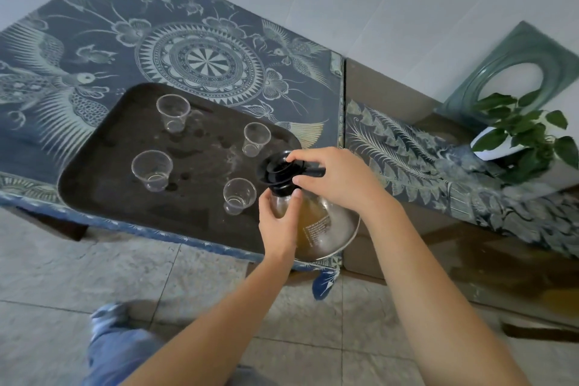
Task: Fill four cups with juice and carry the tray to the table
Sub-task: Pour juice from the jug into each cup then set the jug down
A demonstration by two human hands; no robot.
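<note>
All four clear plastic cups (173, 113) stand empty on the dark tray (94, 185). The left hand (277, 222) grips the glass juice jug (316, 226); the right hand (338, 178) grasps its black lid (279, 174). Pouring and carrying remain.

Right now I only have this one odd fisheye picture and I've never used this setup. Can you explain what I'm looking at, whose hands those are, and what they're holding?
There is no machine here. The single picture comes from a wide-angle camera worn on a person's head, looking forward and down, so the two bare arms reaching in are theirs. A dark tray sits on a blue patterned tablecloth. Four clear plastic cups stand on it, all looking empty. At the tray's near right corner is a glass carafe of amber juice. The left hand grips its neck, and the right hand holds its black lid. A potted plant stands to the right.
</note>
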